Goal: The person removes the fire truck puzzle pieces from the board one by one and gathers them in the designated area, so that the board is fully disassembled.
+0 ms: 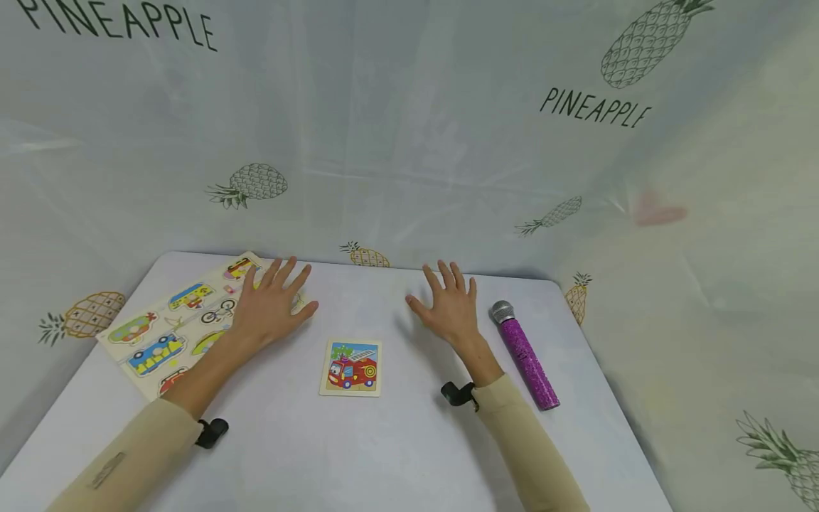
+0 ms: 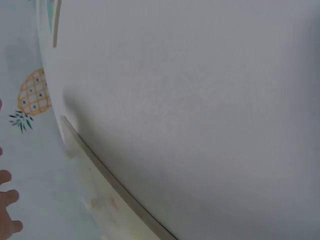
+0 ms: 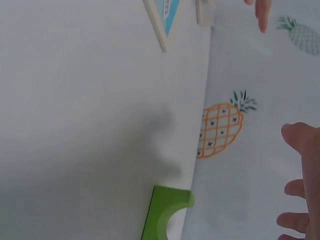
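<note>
My left hand, fingers spread, is over the right part of a wooden vehicle puzzle board and holds nothing. Whether it touches the board I cannot tell. On the other side my right hand is spread too, with nothing in it, left of a purple glittery microphone with a silver head. Between the forearms lies a small square fire truck puzzle. In the left wrist view the board's pale edge runs along the bottom left. A corner of a blue picture piece shows in the right wrist view.
The white table ends at a hanging cloth printed with pineapples. Low in the right wrist view is a green object with a curved cut-out; its kind is unclear. Black straps with small devices are on both wrists.
</note>
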{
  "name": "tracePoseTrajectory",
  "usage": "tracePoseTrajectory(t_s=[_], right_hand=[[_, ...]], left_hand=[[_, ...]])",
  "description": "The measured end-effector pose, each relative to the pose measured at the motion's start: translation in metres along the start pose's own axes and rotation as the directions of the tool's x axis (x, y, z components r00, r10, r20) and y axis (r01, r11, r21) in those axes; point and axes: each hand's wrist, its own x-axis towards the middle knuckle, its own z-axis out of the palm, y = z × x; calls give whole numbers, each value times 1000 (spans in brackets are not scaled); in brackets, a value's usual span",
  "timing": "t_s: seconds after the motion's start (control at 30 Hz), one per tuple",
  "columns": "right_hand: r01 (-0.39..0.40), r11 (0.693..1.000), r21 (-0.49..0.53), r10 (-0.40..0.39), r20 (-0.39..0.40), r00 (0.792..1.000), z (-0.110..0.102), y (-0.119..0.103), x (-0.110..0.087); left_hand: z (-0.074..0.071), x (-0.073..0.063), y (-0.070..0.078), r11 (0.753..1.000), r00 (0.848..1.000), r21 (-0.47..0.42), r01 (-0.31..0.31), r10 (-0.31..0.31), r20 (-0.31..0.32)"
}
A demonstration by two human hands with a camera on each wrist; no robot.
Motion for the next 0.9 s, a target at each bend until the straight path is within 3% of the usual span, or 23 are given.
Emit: tracePoseTrajectory(t_s=[0.13,0.23,0.33,0.43,0.57,0.67,0.9], right_hand=[[38,994,104,-35,-31,999,-2,-11,-9],[58,970,236,-57,-9,998,-1,-21,-18],[40,926,374,-74,77,994,2,-31,-27],[-23,887,460,-82,206,975,9,-41,-35],[-78,870,488,-102,333,937,20,-51,-44],[-97,868,487,-114,386,915,26,-56,-50],[-118,892,437,-84,415,906,33,-68,-56]], left_hand=[[-5,-8,10,998,999,-23,-52,52,9],[-5,-16,20,994,995,-51,-92,94,39],[-5,-26,32,985,984,-96,-143,152,92],[-3,-36,45,969,962,-161,-190,216,166],[3,-47,59,950,928,-226,-217,273,254],[6,-52,67,937,911,-261,-232,303,280],[13,-57,76,910,874,-303,-282,374,311]])
